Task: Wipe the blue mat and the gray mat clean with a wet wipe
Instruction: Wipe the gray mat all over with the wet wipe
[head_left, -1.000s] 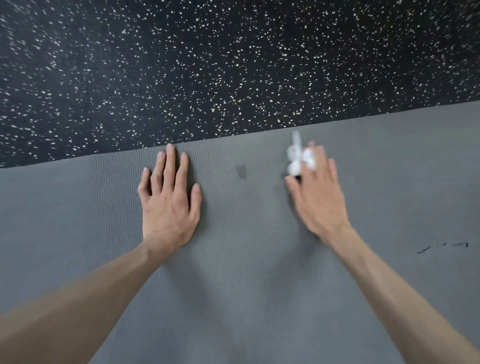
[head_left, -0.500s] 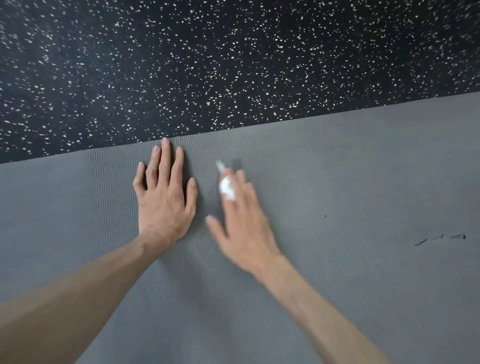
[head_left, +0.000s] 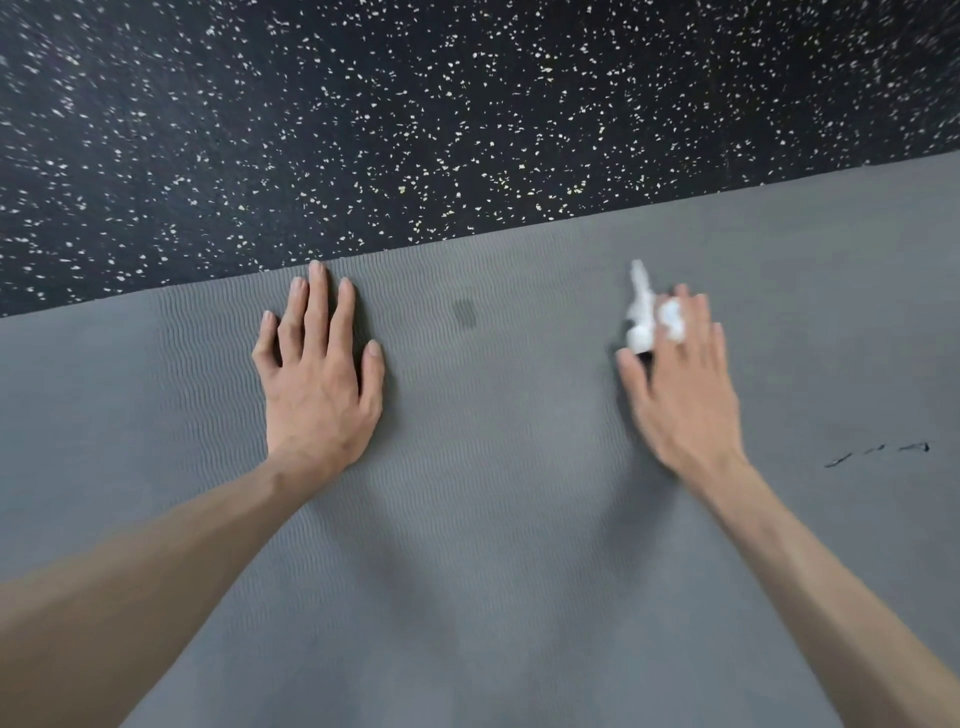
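Forearms: two bare forearms were seen entering from the near edge of the view, both extended forward over the gray mat.
Gray mat: the near and middle ground was covered by it; a fine wavy ribbed texture was visible on its surface, and its far edge ran on a slant, higher at the right.
Black marks: a short row of thin dark strokes was noted on the mat near the right edge of the view, well apart from both hands.
Left hand: the left hand was laid palm down on the mat, fingers straight and slightly spread, nothing held; the tip of the middle finger reached the mat's far edge.
Right hand: the right hand was placed palm down on the mat, blurred; its fingers were extended over the wet wipe, and the thumb was held apart to the left.
Wet wipe: the crumpled white wet wipe was pressed against the mat under the right fingertips, with a twisted end projecting beyond them toward the far edge. The exact grip could not be determined because of blur.
Dark spot: a small dark smudge was seen on the mat between the two hands, nearer the left one.
Floor: black flooring with pale speckles was seen beyond the mat's far edge.
Blue mat: not seen in this view.
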